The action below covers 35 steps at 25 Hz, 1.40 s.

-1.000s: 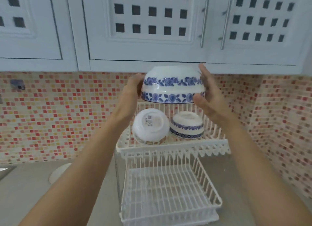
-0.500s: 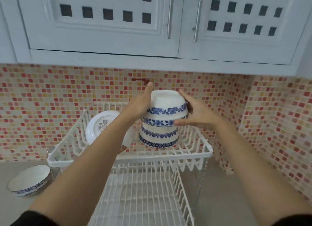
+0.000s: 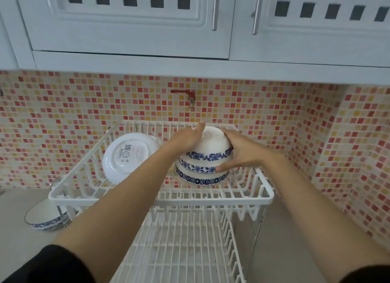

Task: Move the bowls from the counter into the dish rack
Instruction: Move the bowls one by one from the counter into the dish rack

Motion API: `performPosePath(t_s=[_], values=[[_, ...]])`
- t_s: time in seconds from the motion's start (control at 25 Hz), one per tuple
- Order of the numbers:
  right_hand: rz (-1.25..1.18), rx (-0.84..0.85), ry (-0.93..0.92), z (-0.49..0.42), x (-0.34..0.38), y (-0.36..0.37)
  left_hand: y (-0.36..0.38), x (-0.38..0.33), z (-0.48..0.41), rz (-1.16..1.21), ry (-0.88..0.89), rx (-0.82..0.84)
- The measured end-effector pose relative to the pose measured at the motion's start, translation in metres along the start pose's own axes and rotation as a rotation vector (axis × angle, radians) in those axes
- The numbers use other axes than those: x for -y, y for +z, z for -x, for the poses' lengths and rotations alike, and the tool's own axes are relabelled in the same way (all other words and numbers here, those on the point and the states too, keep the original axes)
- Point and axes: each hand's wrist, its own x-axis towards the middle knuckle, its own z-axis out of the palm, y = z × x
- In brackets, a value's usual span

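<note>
A white two-tier dish rack stands against the tiled wall. In its upper tier an upturned blue-flowered bowl sits stacked over another upturned blue-patterned bowl. My left hand and my right hand grip the top bowl from both sides. A plain white bowl leans on its edge at the tier's left. One more blue-rimmed bowl rests upright on the counter, left of the rack.
The rack's lower tier holds nothing I can see. White wall cabinets hang low overhead. A red tap juts from the mosaic wall behind the rack. The tiled wall corner closes in on the right.
Both hands have brought the flowered bowl down from in front of the cabinets and onto the upturned bowl in the upper tier. My view has shifted right and downward.
</note>
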Motion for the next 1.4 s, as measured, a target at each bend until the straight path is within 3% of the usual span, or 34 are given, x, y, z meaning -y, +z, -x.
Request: performPosePath(t_s=[0.52,0.76,1.12,1.4], values=[[0.147,0.122,0.067,-0.002,0.014,0.000,0.010,0.007,-0.001,-0.143,-0.064,0.012],[0.227,0.068,0.125,0.003,0.041,-0.015,-0.019,-0.006,0.025,-0.067,0.158,-0.119],[0.253,-0.242,-0.065,-0.030,0.213,0.041,-0.155,0.079,0.106,-0.058,0.208,-0.273],[0.233,-0.240,-0.135,-0.070,0.364,0.126,-0.261,0.238,0.146,-0.121,-0.042,-0.350]])
